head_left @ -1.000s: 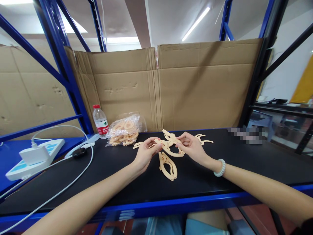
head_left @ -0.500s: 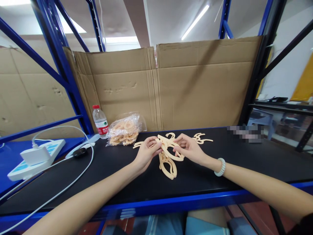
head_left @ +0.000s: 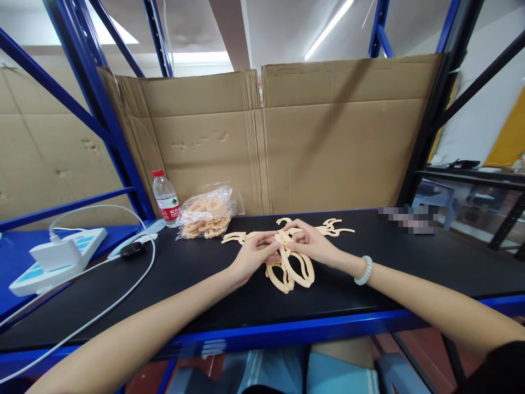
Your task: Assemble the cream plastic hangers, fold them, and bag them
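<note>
As left hand (head_left: 253, 256) and right hand (head_left: 315, 244) pinch | grip clamped on looped cream piece (head_left: 291, 267) | crinkled clear bag (head_left: 207, 212) lies behind

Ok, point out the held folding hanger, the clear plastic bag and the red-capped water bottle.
Folding hanger (head_left: 289, 267): head view, left bar of its loop.
Clear plastic bag (head_left: 223, 193): head view, crinkled top.
Red-capped water bottle (head_left: 168, 204): head view, label.

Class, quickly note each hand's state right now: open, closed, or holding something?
Left hand: closed, holding the beige looped piece near its top.
Right hand: closed, holding the same piece.
</note>
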Available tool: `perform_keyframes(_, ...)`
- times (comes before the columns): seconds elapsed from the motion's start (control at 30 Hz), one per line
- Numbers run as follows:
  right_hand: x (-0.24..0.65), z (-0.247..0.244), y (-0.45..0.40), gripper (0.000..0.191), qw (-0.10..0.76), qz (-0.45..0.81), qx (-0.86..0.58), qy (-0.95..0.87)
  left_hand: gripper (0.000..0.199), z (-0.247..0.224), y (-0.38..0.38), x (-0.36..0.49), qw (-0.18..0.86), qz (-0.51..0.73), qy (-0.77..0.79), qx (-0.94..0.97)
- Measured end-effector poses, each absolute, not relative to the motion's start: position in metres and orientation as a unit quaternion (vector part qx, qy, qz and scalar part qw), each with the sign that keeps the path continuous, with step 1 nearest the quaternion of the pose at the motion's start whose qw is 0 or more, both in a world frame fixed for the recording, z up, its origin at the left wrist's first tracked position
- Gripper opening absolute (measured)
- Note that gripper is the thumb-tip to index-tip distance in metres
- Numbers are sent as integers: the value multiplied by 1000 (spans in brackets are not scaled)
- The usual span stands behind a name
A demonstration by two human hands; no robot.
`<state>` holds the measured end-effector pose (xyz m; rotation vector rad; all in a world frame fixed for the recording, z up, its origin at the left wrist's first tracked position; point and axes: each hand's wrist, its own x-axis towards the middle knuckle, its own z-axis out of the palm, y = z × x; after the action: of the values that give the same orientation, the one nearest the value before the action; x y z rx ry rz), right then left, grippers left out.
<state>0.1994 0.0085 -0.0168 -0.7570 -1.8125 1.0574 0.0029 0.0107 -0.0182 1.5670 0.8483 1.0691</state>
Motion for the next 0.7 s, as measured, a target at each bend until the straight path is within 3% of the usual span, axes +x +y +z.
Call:
perform_keyframes(0.17,224,-23,23,40,425,394,-403,-708,26,-12,3,-11,122,377,353,848)
perform_keyframes(0.27,235,-27,28,34,374,253,-456,-767,38,-7,-12,-14,9,254,320,913)
perform_keyframes(0.33,236,-30,28,28,337,151,-476,-798,45,-5,-20,-13,5,191,312,931)
perform_keyframes(0.43,232,-34,25,18,290,68,-503,-811,42,-6,-24,-12,31,154,299,941)
perform_keyframes(0.7,222,-41,26,10,261,-2,-517,-815,34,-17,0,-16,87,222,251,938)
